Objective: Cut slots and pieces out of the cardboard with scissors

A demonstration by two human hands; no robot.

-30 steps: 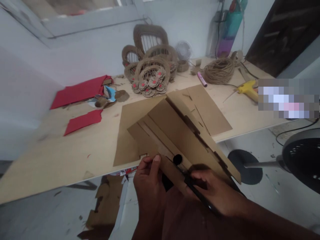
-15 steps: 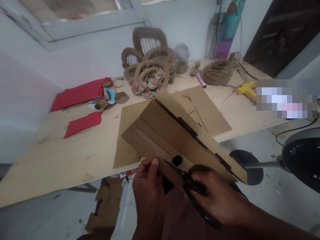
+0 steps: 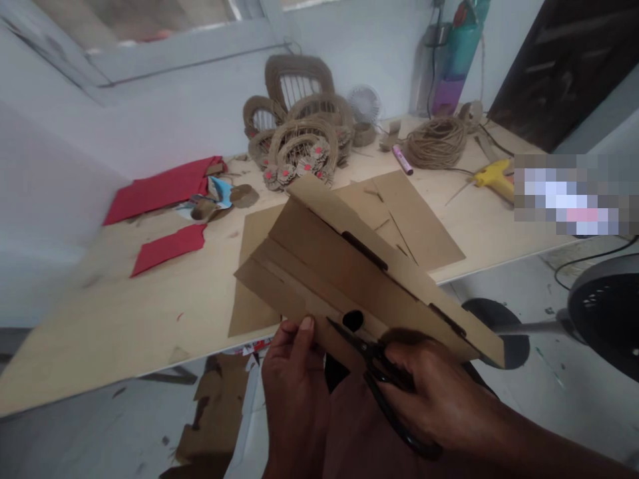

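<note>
Cutting seems to be the step: my right hand (image 3: 439, 392) wraps the scissors (image 3: 370, 350), blades toward ten o'clock, while my left hand (image 3: 294, 372) pinches the near edge of the folded cardboard (image 3: 339, 266), which lies towards one o'clock from it. The next snip calls for that edge held steady.

The left hand (image 3: 294, 369) pinches the near edge of the folded cardboard (image 3: 344, 256), thumb on top. At the same edge, the right hand (image 3: 439, 396) grips scissors (image 3: 367, 349), a blade showing beside the cardboard's round hole (image 3: 353, 320). Left of the cardboard, red paper (image 3: 170, 247) lies on the table (image 3: 100, 326); behind it stand cord frames (image 3: 299, 66); behind and right, a rope coil (image 3: 436, 143) and yellow glue gun (image 3: 494, 176); farther right, a fan (image 3: 606, 313).
</note>
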